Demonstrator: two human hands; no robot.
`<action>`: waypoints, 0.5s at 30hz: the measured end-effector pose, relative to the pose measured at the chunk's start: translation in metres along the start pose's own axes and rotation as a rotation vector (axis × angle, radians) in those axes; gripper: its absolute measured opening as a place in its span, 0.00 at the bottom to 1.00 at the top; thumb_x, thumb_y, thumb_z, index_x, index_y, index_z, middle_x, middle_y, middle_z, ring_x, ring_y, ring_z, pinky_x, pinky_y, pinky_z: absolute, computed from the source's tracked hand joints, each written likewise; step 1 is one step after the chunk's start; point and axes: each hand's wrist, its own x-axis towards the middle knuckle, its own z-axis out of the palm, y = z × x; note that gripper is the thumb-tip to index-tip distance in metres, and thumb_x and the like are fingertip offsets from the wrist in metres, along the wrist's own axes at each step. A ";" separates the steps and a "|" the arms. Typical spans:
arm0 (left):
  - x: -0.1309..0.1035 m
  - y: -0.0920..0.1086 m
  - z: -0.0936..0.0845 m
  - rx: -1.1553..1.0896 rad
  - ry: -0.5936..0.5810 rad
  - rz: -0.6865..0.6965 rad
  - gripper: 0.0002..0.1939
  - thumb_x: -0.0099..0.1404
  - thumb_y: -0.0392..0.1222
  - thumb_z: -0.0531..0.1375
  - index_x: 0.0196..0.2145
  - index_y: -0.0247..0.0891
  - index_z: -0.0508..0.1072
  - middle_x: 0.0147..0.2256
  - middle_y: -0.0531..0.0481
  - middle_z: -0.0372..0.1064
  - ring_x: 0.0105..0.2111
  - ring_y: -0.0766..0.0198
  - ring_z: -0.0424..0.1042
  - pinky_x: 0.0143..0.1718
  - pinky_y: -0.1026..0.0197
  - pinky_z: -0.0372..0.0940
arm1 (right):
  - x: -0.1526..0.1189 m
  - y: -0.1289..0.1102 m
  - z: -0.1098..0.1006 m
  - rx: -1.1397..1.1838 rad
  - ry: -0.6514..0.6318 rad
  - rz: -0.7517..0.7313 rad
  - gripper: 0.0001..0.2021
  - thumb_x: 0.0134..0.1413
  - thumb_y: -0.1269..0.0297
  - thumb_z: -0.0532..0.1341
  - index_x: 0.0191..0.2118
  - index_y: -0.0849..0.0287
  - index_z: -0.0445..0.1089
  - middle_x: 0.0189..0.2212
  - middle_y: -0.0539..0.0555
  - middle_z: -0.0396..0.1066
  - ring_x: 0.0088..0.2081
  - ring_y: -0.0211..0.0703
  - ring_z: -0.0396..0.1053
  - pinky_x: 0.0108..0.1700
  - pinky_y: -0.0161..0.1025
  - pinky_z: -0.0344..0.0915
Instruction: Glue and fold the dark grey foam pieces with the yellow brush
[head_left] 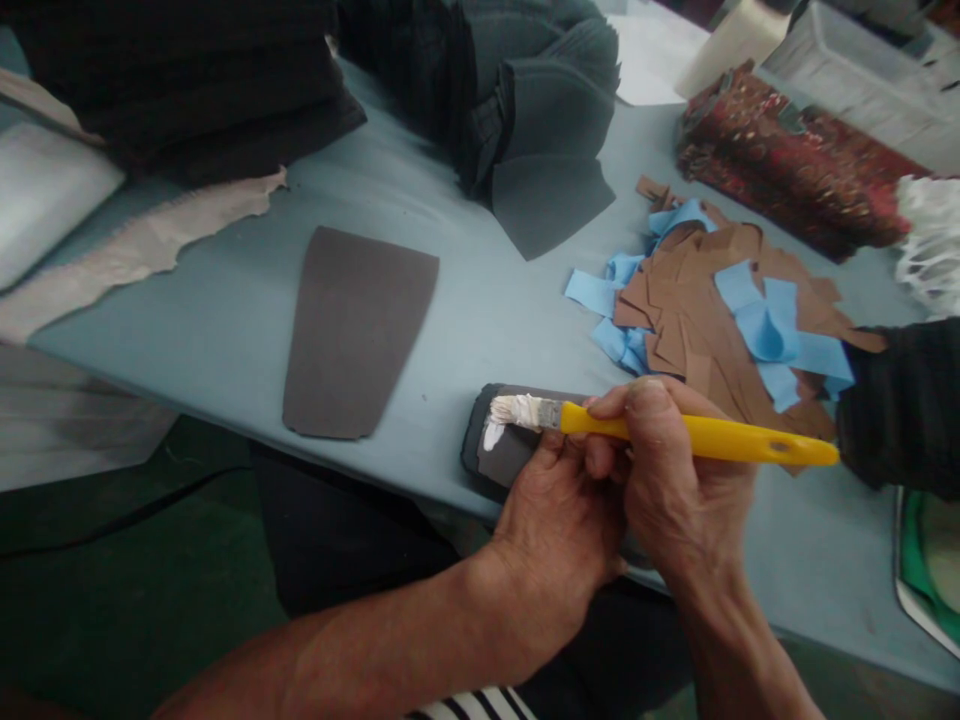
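Note:
My right hand [667, 470] is closed round the yellow handle of a brush [697, 436]. The brush's white-coated bristles touch the left end of a dark grey piece [504, 458] near the table's front edge, where a white smear shows. On the right part of that piece lies my left hand [566, 510], its fingers bent and pressed together against it; their tips are partly hidden behind my right hand. Flat on the table to the left is a separate grey-brown panel [360, 335], wider at its top.
Dark panels [555, 120] are stacked at the back. Brown strips [705, 290] and blue strips [769, 325] lie in a pile to the right. Behind them stand a stained red block [795, 160] and a clear plastic box [862, 80]. Pale fabric [142, 240] lies at the left.

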 end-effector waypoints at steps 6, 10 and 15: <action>0.000 -0.001 -0.004 -0.062 -0.040 0.001 0.34 0.77 0.52 0.56 0.74 0.35 0.59 0.73 0.42 0.60 0.70 0.49 0.58 0.71 0.49 0.56 | 0.000 0.000 0.002 0.006 0.053 -0.017 0.19 0.66 0.46 0.66 0.28 0.54 0.72 0.14 0.44 0.64 0.16 0.36 0.63 0.21 0.35 0.64; -0.002 -0.002 0.000 -0.074 -0.076 -0.016 0.44 0.72 0.60 0.64 0.74 0.33 0.57 0.69 0.40 0.63 0.68 0.47 0.60 0.73 0.48 0.55 | -0.003 -0.001 -0.006 0.011 0.148 0.025 0.16 0.67 0.50 0.64 0.29 0.53 0.72 0.15 0.45 0.63 0.16 0.35 0.62 0.21 0.36 0.60; -0.005 -0.002 -0.003 -0.045 -0.083 -0.020 0.50 0.67 0.63 0.68 0.73 0.27 0.57 0.69 0.35 0.62 0.68 0.46 0.60 0.74 0.46 0.53 | -0.005 0.001 -0.019 -0.006 0.232 0.000 0.15 0.68 0.53 0.62 0.29 0.53 0.68 0.17 0.46 0.64 0.17 0.36 0.61 0.20 0.36 0.55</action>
